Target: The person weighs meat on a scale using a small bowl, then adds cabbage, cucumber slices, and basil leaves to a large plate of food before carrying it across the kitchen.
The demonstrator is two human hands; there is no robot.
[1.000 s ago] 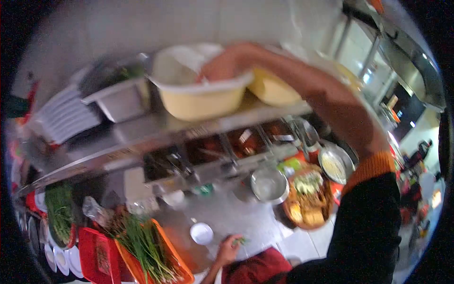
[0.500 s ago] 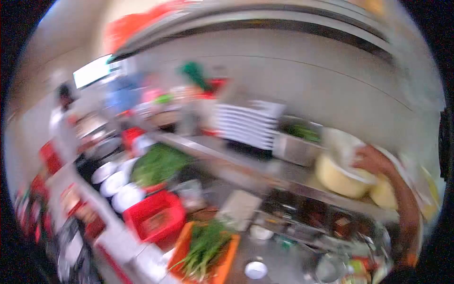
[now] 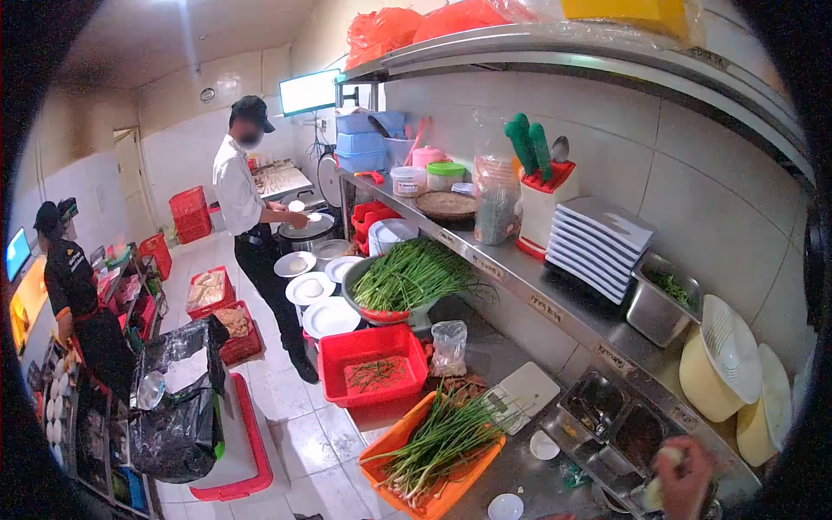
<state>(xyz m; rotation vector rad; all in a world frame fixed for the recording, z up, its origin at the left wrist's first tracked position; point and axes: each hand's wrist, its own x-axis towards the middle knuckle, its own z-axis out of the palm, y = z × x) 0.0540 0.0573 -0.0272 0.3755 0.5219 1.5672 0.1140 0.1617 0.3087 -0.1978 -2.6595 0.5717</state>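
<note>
At the lower right, my right hand (image 3: 689, 481) is closed with its fingers curled around a pale, whitish piece (image 3: 668, 456) whose kind I cannot make out. It hovers at the near edge of the metal pans (image 3: 640, 435), one of which contains something dark brown. Above it on the shelf stand two cream tubs with white strainer tops, the nearer tub (image 3: 712, 378) leaning against the other (image 3: 767, 416). My left hand is out of view.
Spring onions fill an orange basket (image 3: 381, 472); behind it are a red basin (image 3: 334, 368), white plates (image 3: 331, 318) and a bowl of chopped greens (image 3: 412, 277). White trays (image 3: 598, 243) and a knife holder (image 3: 542, 217) line the shelf. Two people (image 3: 238, 186) (image 3: 74, 277) stand further back.
My right hand has come down from the cream tub on the shelf to the metal pans below, now with a pale piece in its fingers. The view has turned and sharpened.
</note>
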